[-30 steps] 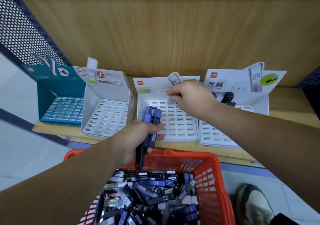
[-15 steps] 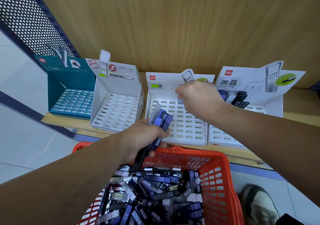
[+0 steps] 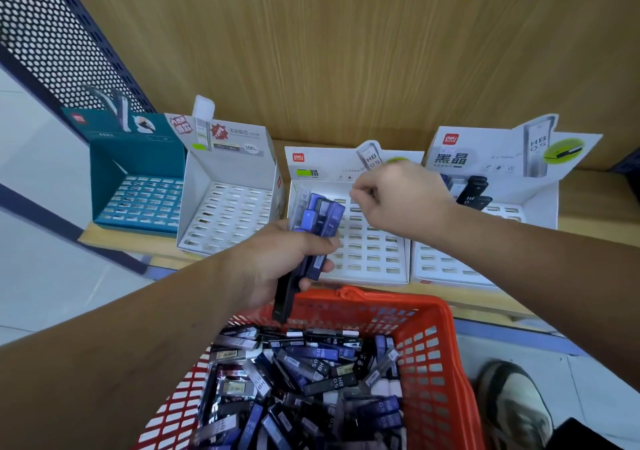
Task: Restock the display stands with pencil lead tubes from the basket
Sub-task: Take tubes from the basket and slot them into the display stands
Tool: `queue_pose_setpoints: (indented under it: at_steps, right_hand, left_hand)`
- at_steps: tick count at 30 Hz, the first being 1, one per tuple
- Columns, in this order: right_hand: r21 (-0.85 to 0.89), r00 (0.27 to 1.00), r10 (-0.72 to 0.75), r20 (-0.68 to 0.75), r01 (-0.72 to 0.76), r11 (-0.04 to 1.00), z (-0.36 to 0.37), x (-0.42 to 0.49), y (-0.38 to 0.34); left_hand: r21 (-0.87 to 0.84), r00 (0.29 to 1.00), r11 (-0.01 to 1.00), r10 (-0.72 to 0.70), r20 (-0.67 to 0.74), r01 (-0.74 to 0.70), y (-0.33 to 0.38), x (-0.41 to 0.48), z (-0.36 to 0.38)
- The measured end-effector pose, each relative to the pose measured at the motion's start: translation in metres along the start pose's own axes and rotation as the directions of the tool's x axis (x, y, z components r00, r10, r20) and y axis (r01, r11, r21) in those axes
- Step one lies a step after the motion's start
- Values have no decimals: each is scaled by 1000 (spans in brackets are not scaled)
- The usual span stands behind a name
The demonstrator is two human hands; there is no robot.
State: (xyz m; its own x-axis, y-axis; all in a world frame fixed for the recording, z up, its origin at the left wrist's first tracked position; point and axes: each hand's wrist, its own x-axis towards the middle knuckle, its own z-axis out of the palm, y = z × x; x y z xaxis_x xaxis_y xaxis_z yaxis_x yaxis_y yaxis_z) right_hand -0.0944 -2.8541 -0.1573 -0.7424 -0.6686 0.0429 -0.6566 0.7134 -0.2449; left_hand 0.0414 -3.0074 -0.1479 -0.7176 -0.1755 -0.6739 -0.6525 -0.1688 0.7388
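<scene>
Left grip: the left grip [image 3: 284, 259] is closed around a bundle [image 3: 318, 217] of blue and dark tubes, held upright in front of the third stand [image 3: 367, 259].
Right grip: the right grip [image 3: 401, 200] has its fingers curled and pinched together over the back rows of the same stand; I cannot tell if a tube is between them.
Supply: many loose tubes [image 3: 311, 373] lie in the basket [image 3: 436, 314], just below the shelf [image 3: 588, 200].
Risk, bundle: one dark tube [image 3: 284, 297] hangs lower than the others. If the hold loosens, I think it slides out, into the basket or past it.
Risk, slot: the slots are narrow and close together, so a tilted tube may jam or lie across two.
Risk, sorting: the right stand [image 3: 450, 269] already carries dark tubes. A mixed bundle may end in the wrong stand.
Risk, stand: the cardboard looks light, and a hard push may shift it on the shelf.
</scene>
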Motion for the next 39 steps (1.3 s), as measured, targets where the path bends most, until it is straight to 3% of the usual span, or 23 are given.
queue_pose_setpoints:
  at_steps: [1,2,4,9,13,16,19,24,27,33,39]
  right_hand:
    - [244,996,81,34,-87,966,-1,-1,1]
    - [482,984,139,113,-177,858,-4,-2,1]
    - [725,935,159,319,-348,595,-12,-4,-3]
    - [826,912,105,397,-405,392,-22,-12,2]
    - [847,906,92,412,-419,327,-36,-26,27]
    - [833,907,125,402,-419,362,-53,-36,45]
    - [761,933,208,293,-359,541,-77,-44,66]
    - [700,939,328,104,-304,646,-102,-58,96]
    - [626,942,331,54,-290,724,-96,-62,101]
    - [612,953,302,39,-261,746,-77,-55,94]
    - [503,972,233,29,-216,837,-46,-52,90]
  left_hand:
    - [-2,1000,1000,21,4,-21,2,0,2]
    - [0,999,999,43,3,-43,4,-1,4]
    - [12,996,996,88,-12,-87,5,-1,8]
    - [-20,989,989,145,-10,-145,14,-3,26]
    - [-58,990,989,141,24,-139,19,-6,44]
    - [11,988,988,154,7,-154,20,-7,60]
    - [8,990,991,134,-53,-134,22,-6,74]
    - [46,988,989,142,-66,-139,23,-3,87]
    - [91,989,986,144,-11,-143,20,-5,91]
    - [108,985,980,169,-27,-165,20,-7,88]
    - [75,994,991,113,-2,-113,23,-11,83]
